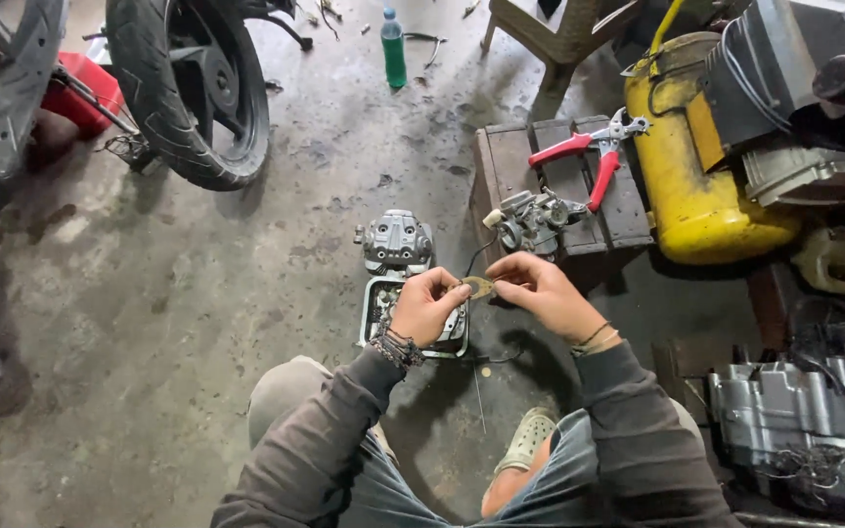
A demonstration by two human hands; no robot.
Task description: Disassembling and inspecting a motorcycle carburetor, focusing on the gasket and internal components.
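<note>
Both hands pinch one small brass-coloured part point(478, 286) between them, left hand point(429, 305) and right hand point(540, 290) closed on it by the fingertips, above the engine cover point(396, 241) on the floor. I'd keep the grip light and work over that metal tray point(369, 313) so nothing rolls away.

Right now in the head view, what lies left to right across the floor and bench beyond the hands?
Red container → motorcycle tyre → green bottle → carburettor → red-handled pliers → yellow tank.
</note>
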